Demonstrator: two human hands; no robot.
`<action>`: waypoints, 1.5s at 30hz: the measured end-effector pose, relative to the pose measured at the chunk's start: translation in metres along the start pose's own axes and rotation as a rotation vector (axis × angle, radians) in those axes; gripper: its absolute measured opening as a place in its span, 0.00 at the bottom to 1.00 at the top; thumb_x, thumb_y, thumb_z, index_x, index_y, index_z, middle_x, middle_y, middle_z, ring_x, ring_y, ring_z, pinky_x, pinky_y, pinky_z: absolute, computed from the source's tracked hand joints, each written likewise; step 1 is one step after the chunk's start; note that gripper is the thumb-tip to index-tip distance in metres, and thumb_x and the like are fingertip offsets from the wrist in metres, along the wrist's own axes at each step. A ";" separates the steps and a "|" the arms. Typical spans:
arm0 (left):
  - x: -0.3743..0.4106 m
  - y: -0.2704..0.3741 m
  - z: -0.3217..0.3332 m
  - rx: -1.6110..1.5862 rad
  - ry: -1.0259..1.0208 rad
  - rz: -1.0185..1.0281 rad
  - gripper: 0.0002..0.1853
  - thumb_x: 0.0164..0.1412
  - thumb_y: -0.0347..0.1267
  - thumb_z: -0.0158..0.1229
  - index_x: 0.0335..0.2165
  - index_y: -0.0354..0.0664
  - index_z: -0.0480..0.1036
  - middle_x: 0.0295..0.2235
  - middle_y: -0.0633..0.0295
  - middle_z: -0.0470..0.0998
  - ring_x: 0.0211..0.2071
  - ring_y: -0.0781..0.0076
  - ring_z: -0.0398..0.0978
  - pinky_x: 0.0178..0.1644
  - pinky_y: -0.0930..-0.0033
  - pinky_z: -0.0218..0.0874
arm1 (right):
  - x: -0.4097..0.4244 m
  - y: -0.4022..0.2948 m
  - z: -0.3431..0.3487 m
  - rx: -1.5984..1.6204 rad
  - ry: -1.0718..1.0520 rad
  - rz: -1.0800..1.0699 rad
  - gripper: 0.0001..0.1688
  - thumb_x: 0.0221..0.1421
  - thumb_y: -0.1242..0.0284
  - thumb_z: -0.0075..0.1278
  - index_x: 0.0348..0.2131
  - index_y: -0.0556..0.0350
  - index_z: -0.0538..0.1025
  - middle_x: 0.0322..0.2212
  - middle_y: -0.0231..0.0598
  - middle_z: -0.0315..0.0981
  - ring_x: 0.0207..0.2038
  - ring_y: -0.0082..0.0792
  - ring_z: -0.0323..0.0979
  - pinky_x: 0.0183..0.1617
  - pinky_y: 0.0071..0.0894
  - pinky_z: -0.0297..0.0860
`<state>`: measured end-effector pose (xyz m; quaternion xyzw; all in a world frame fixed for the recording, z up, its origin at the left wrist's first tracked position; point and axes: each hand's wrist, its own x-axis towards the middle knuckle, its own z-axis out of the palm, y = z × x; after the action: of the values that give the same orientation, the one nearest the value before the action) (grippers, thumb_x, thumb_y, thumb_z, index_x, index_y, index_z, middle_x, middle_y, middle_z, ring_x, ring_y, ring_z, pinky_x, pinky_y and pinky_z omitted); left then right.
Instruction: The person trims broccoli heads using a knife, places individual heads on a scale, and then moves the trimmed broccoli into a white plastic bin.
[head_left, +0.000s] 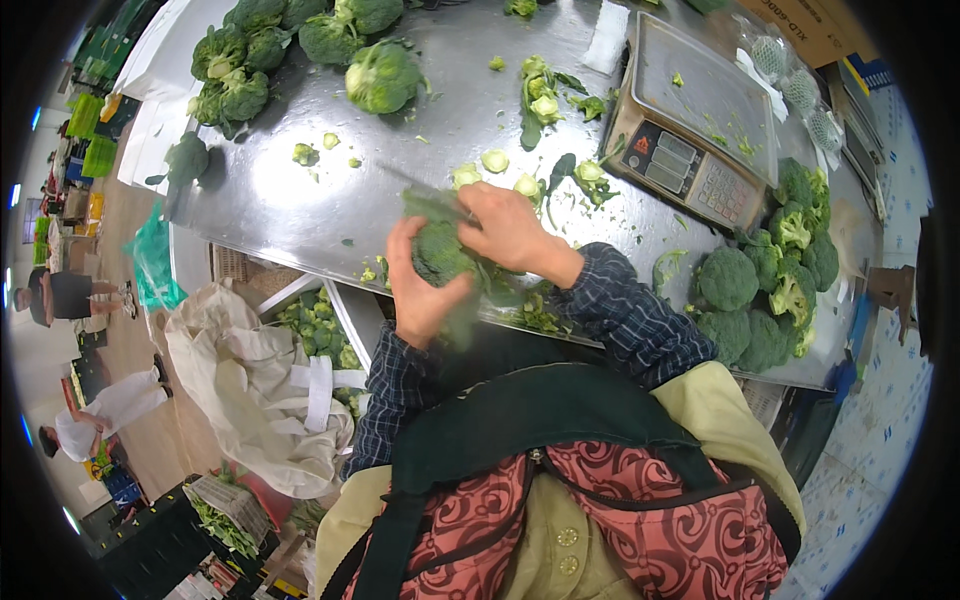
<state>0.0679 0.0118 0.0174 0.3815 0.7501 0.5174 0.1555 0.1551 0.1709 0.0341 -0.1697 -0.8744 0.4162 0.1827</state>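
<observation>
At the metal table's front edge, my left hand (420, 289) grips a head of broccoli (442, 251) whose lower leaves are blurred. My right hand (514, 229) is closed on a knife, with its thin blurred blade (412, 178) pointing left over the top of the broccoli. The handle is mostly hidden in the fingers. Just beyond the hands lie cut broccoli stem ends (495, 160) and leafy trimmings (589, 176). More trimmings (536, 311) are by the table edge, under my right wrist.
Untrimmed-looking broccoli (232, 97) is heaped at the far left. Another pile of heads (772, 277) sits at the right, beside a digital scale (675, 150). Below the table's left edge are a container of green pieces (322, 330) and a cream cloth sack (240, 390).
</observation>
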 end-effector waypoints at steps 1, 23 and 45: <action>0.003 0.005 0.000 -0.058 0.003 -0.037 0.41 0.32 0.31 0.65 0.50 0.37 0.62 0.47 0.52 0.64 0.51 0.58 0.62 0.58 0.62 0.52 | 0.001 0.005 0.009 0.011 0.121 0.030 0.09 0.47 0.73 0.47 0.25 0.64 0.69 0.22 0.49 0.69 0.25 0.50 0.69 0.30 0.41 0.66; 0.024 0.013 -0.005 -0.209 0.019 0.123 0.44 0.31 0.35 0.64 0.53 0.43 0.61 0.54 0.47 0.59 0.59 0.49 0.54 0.64 0.55 0.43 | -0.033 0.011 0.001 0.937 0.014 0.248 0.26 0.58 0.67 0.48 0.51 0.65 0.67 0.43 0.44 0.72 0.47 0.33 0.71 0.49 0.30 0.68; 0.102 -0.018 -0.056 -1.511 -0.045 -0.230 0.33 0.53 0.30 0.58 0.58 0.55 0.60 0.57 0.57 0.63 0.57 0.54 0.61 0.58 0.41 0.55 | -0.080 0.056 -0.048 0.007 -0.057 0.511 0.34 0.49 0.65 0.54 0.53 0.62 0.65 0.30 0.51 0.76 0.32 0.42 0.75 0.39 0.37 0.69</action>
<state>-0.0422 0.0467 0.0412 0.1015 0.2239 0.8625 0.4423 0.2550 0.2003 0.0042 -0.3727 -0.8064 0.4566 0.0476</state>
